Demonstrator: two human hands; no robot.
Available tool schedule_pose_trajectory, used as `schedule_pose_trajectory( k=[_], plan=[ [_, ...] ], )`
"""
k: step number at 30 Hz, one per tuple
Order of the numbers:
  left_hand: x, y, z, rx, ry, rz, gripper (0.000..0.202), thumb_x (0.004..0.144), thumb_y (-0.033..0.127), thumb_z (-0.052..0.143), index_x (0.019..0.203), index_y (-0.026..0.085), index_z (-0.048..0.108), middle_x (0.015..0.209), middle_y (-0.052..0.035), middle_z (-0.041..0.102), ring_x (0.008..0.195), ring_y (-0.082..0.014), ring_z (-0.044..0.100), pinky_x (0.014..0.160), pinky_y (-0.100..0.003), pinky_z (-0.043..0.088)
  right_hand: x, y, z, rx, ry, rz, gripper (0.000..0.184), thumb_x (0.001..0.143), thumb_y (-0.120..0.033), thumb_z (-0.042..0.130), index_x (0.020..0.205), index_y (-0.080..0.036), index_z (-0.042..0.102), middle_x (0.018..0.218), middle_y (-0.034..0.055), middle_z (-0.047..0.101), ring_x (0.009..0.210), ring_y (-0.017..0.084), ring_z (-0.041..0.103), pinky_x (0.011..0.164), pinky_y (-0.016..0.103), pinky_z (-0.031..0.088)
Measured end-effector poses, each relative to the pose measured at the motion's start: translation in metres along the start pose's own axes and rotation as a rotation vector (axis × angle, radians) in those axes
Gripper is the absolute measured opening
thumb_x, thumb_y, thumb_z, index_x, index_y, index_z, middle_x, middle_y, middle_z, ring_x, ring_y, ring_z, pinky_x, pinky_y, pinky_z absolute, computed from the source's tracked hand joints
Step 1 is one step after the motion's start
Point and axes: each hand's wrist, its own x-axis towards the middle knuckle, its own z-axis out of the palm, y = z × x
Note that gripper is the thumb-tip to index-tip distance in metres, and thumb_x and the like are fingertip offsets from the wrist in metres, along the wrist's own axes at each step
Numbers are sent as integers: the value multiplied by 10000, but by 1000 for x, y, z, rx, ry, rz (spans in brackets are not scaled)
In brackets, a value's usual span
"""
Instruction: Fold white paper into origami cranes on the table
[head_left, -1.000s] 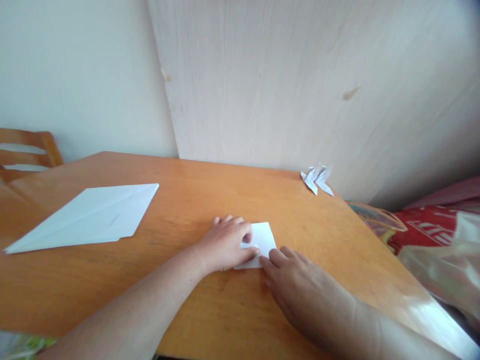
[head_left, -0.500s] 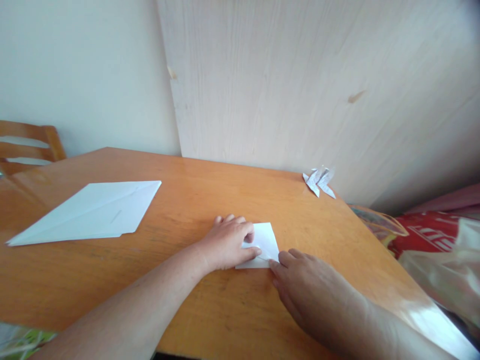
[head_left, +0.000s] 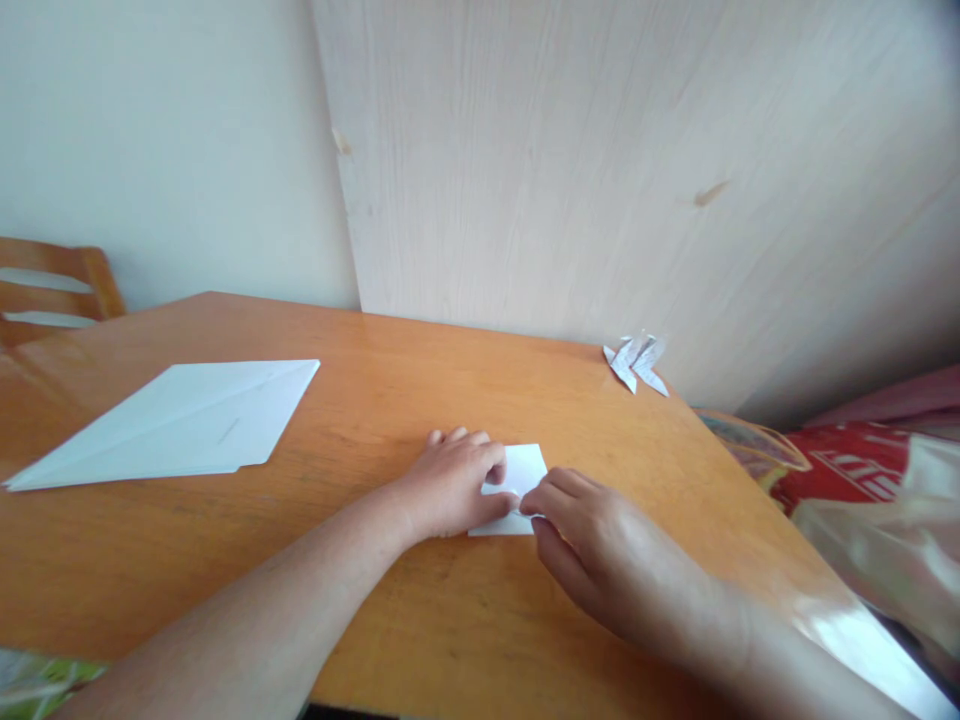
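Two hands work one small white paper at the centre of the frame, on the table. The left hand presses it down without gripping, while the right hand pinches its near right edge. Judging by its compact shape, some folds are made, yet it looks unfinished beside the folded figure at upper right. Both hands cover the paper's left and near edges, so the current crease cannot be made out.
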Motion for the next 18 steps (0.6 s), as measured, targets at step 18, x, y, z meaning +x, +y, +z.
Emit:
schedule_pose_trajectory(
  k=[18],
  plan=[
    [1, -22, -7, -151, -95, 86, 213, 861, 173, 528, 949, 293, 681, 1053, 24, 674, 1058, -215, 570, 871, -372, 343, 8, -2, 3, 44, -186, 39, 222, 932, -85, 462, 974, -169, 663, 986, 84, 642, 858, 186, 603, 786, 310, 473]
  ],
)
